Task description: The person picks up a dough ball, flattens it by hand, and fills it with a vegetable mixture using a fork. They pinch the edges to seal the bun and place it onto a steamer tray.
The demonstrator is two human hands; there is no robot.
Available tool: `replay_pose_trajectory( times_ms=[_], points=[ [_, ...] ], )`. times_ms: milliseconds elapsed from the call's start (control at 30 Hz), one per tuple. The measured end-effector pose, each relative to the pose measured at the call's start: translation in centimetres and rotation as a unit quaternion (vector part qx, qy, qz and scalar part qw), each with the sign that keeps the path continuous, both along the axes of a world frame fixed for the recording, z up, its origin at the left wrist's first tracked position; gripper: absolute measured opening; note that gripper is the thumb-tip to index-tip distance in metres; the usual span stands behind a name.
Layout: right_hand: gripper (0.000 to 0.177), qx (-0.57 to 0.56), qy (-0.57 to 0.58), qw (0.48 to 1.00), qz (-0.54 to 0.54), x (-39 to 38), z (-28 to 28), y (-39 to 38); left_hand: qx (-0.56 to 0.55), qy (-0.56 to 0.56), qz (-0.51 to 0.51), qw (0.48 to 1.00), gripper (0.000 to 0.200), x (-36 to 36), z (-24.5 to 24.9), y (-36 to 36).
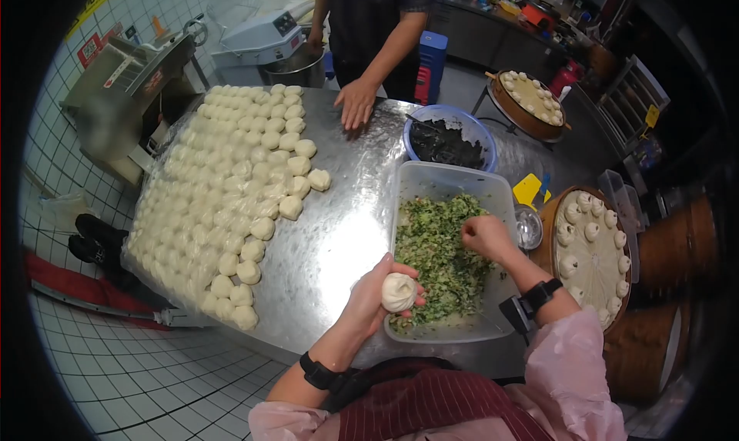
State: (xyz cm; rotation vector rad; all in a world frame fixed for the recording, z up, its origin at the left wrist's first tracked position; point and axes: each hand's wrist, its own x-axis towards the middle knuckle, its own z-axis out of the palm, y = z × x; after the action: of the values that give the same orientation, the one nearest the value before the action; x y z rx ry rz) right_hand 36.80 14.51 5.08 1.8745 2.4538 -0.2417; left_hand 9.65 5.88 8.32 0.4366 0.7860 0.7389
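Observation:
My left hand [372, 301] cradles a round white bun [399, 292] with a pleated, gathered top, over the near left edge of a clear plastic tub [493, 181]. The tub is full of chopped green vegetable filling [440, 237]. Over the right side of that filling is my right hand [486, 236], its fingers curled in. Whatever they may hold is hidden from this angle.
Rows of dough balls [223, 172], partly under plastic film, cover the table's left side. A blue-rimmed bowl [450, 137] of dark filling stands beyond the tub. Bamboo steamers [591, 260] with buns are at right. Across the table, a co-worker's hand [356, 102] rests over the metal.

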Motion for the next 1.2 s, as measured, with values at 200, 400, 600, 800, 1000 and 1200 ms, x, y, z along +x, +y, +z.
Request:
replay_pose_trajectory(
  times_ms=[200, 400, 600, 800, 1000, 1200],
  points=[
    [0.015, -0.239, 0.490, 0.817, -0.188, -0.4, 4.6, -3.0, -0.013, -0.028, -0.026, 0.999, 0.049, 2.3, 0.2, 0.8],
    [0.016, -0.065, 0.312, 0.943, -0.094, -0.5, 4.2, -5.7, -0.017, -0.011, -0.029, 0.999, 0.048, 3.5, -0.1, 0.4],
    [0.015, -0.255, 0.543, 0.786, -0.147, -1.6, 8.9, -7.5, -0.037, -0.018, -0.028, 0.999, 0.047, 4.1, -0.5, -0.1],
    [0.012, -0.108, 0.402, 0.909, 0.035, -4.4, 13.1, -10.8, -0.014, -0.025, -0.039, 0.999, 0.046, 5.1, 0.1, -0.8],
    [0.010, 0.035, 0.287, 0.950, 0.121, -4.4, 13.7, -12.2, 0.054, 0.039, -0.102, 0.993, 0.049, 6.3, 1.4, -1.6],
    [0.012, 0.007, 0.297, 0.937, 0.181, -2.2, 13.8, -13.1, 0.067, 0.051, -0.218, 0.972, 0.050, 7.6, 2.4, -2.2]
  ],
)
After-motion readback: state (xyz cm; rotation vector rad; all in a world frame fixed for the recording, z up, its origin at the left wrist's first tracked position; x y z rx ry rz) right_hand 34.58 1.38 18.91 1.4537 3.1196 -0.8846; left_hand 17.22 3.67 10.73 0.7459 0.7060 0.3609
